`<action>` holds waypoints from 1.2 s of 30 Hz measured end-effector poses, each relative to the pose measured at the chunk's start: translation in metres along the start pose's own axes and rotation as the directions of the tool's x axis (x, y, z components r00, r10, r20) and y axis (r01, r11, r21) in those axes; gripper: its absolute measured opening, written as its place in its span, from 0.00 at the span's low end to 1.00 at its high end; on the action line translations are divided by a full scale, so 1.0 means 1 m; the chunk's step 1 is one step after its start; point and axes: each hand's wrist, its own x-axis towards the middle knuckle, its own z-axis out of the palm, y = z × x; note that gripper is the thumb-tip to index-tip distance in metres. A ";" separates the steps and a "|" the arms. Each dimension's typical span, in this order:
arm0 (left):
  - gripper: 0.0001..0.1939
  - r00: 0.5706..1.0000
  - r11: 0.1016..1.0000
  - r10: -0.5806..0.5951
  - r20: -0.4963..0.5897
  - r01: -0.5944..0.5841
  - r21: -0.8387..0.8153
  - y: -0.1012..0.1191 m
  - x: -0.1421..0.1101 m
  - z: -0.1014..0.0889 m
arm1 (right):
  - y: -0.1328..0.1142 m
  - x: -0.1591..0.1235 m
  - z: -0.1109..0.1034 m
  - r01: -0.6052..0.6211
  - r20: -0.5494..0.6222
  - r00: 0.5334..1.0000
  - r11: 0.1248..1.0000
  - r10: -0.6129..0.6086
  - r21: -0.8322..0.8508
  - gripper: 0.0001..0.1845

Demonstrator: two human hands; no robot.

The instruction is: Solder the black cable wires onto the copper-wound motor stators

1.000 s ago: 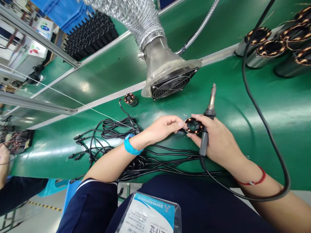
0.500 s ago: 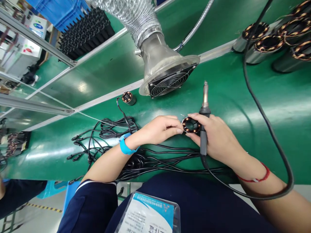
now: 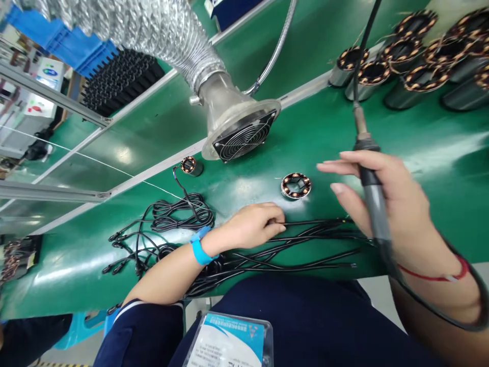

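A small ring-shaped stator with copper coils (image 3: 296, 185) lies alone on the green belt (image 3: 420, 168). My left hand (image 3: 254, 224), a blue band on its wrist, is closed in a pinch on a black cable (image 3: 313, 223) just below the stator. My right hand (image 3: 385, 204) is lifted to the right of the stator; the soldering iron (image 3: 369, 173) rests in it against the palm while its fingers stretch out toward the left. The iron's tip points away from me.
A fume duct with a grilled fan mouth (image 3: 244, 135) sits behind the stator. Several larger wound stators (image 3: 405, 56) stand at the back right. A bundle of black cables (image 3: 171, 224) spreads at the left, with another small stator (image 3: 189, 165) near it. Black ribbed parts (image 3: 118, 81) lie beyond the rail.
Both hands have let go of the small stator, which now lies on the belt. My left hand dropped to a black cable and my right hand lifted away to the right with the iron.
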 end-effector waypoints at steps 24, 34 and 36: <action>0.04 0.872 0.606 -0.359 -0.333 -0.054 -0.793 0.014 0.007 -0.017 | -0.020 0.004 -0.009 -0.148 0.058 0.989 0.871 0.137 0.469 0.22; 0.14 0.883 0.579 -0.237 -0.405 -0.207 -0.789 0.054 0.016 -0.030 | -0.034 0.021 0.016 -0.056 0.049 0.998 0.892 0.037 0.448 0.28; 0.14 0.898 0.558 -0.214 -0.385 -0.211 -0.803 0.051 0.016 -0.028 | -0.035 0.020 0.017 -0.024 0.034 0.999 0.886 0.010 0.464 0.30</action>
